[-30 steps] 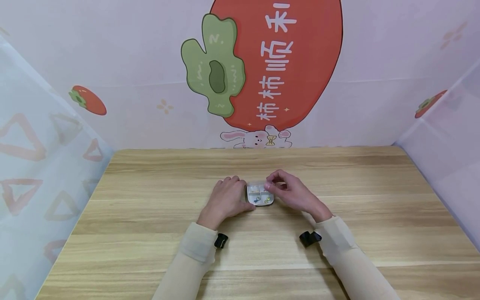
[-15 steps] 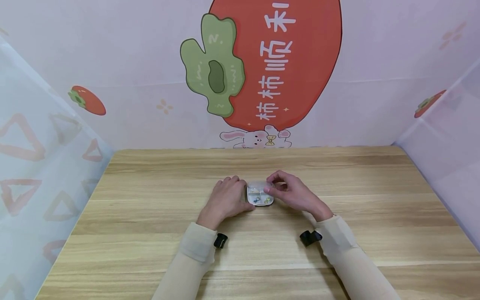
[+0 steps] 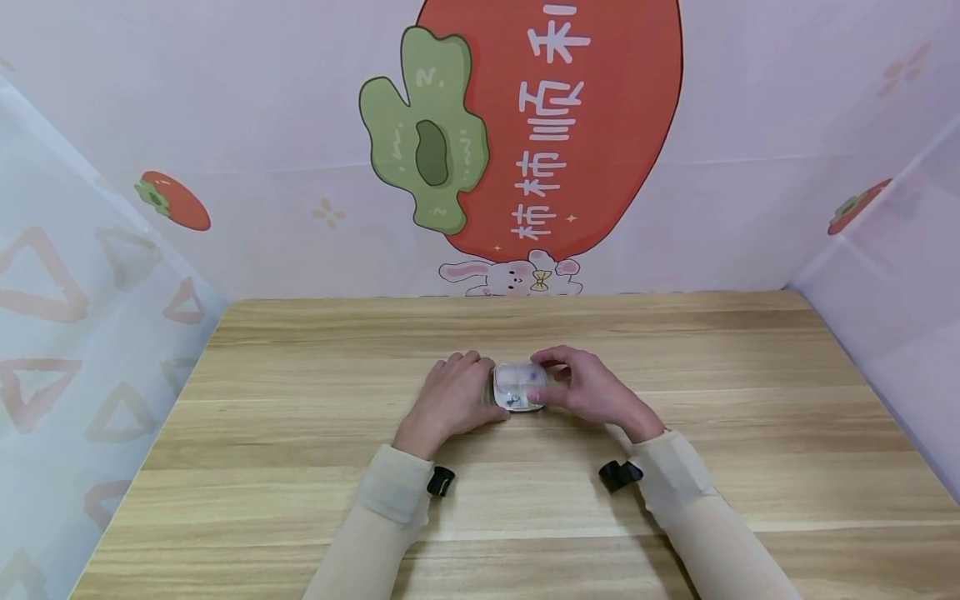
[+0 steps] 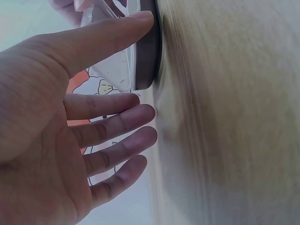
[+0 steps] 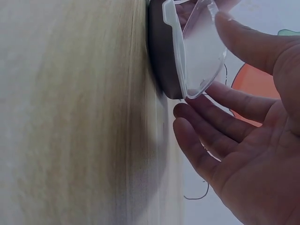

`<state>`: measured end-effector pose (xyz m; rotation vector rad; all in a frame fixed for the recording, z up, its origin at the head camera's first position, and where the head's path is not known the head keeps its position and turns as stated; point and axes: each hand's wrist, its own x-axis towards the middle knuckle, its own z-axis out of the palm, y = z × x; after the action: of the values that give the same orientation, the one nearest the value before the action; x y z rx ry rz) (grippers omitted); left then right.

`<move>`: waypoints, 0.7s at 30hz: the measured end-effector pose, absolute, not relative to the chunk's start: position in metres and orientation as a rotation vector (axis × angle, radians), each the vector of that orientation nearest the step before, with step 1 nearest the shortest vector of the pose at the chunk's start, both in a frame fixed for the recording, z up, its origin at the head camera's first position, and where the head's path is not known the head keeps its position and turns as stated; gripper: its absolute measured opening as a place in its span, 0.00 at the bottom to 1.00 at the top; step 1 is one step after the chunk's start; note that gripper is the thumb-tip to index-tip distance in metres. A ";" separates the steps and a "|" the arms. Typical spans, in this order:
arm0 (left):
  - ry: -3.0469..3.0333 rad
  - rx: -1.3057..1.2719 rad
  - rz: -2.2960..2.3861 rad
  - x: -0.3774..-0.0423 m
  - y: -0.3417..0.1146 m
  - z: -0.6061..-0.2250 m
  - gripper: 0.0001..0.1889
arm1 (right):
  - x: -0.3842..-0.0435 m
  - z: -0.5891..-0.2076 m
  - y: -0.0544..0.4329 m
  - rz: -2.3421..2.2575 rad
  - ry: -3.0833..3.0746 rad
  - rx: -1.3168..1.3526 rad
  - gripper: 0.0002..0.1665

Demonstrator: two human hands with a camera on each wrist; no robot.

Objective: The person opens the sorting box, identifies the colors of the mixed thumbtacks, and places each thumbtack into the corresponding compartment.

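A small pill box (image 3: pixel 517 407) with a white rim, dark base and clear lid (image 3: pixel 517 377) lies on the table between my hands. The lid stands partly raised, tilted over the compartments. A small bluish item (image 3: pixel 513 400) shows in a near compartment. My left hand (image 3: pixel 452 398) holds the box's left side, thumb at the near edge. In the left wrist view, that thumb (image 4: pixel 117 35) presses the dark side. My right hand (image 3: pixel 588 392) holds the lid's right part. In the right wrist view, the thumb (image 5: pixel 239 35) is on the lid's free edge, fingers behind the hinge.
The wood-grain table (image 3: pixel 315 500) reaches back to a wall sheet (image 3: pixel 262 242) printed with a large red fruit. Side sheets hang at left and right. Black wrist cameras (image 3: pixel 441 481) sit at both cuffs.
The lid has swung from nearly upright toward the near side and now covers most of the compartments. My right thumb moved nearer with it. The left hand stayed on the box.
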<state>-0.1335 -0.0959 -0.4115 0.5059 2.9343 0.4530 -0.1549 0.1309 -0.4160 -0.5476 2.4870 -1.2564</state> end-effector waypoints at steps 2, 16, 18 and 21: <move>2.934 0.518 0.452 -0.134 -0.096 -0.412 0.31 | -0.155 -0.416 0.130 -1.230 2.505 -0.549 0.35; 2.915 0.574 0.437 -0.134 -0.095 -0.410 0.34 | -0.152 -0.417 0.127 -1.122 2.599 -0.622 0.38; 2.907 0.564 0.446 -0.134 -0.095 -0.410 0.34 | -0.152 -0.418 0.126 -1.117 2.609 -0.642 0.37; 2.893 0.548 0.471 -0.134 -0.094 -0.409 0.35 | -0.152 -0.420 0.126 -1.110 2.625 -0.690 0.36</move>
<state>-0.1337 -0.0945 -0.4093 0.5479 2.8932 0.4713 -0.1525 0.1265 -0.4200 -0.6900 2.6251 -1.1102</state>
